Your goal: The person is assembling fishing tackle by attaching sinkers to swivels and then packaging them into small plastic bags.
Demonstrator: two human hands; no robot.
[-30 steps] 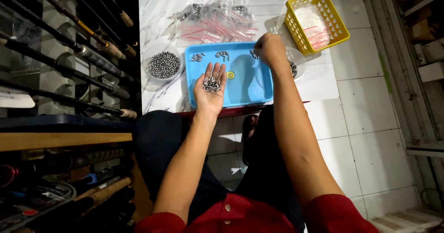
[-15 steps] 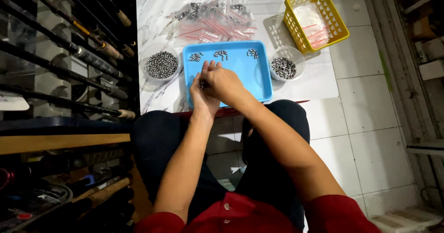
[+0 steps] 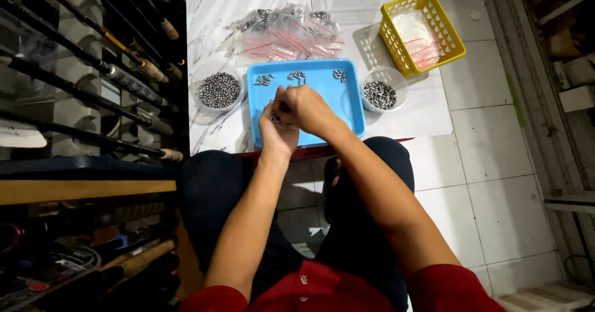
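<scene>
My left hand (image 3: pixel 277 132) is cupped palm-up over the near part of a blue tray (image 3: pixel 350 104), with small grey metal pieces resting in it. My right hand (image 3: pixel 305 109) lies over the left palm, its fingertips down among those pieces. Three little heaps of the same metal pieces (image 3: pixel 296 76) sit along the tray's far edge. Left of the tray stands a clear bowl of round metal balls (image 3: pixel 219 89). Right of it is a clear bowl of longer metal pieces (image 3: pixel 380 94).
Small clear zip bags (image 3: pixel 285 34) with red strips lie piled beyond the tray. A yellow basket (image 3: pixel 423 32) holding more bags stands at the far right on the white board. Racked rods (image 3: pixel 111 70) fill the left side. My knees are under the tray.
My right hand has come back from the right-hand bowl to my left palm. The left hand has stayed over the tray with the pieces in it.
</scene>
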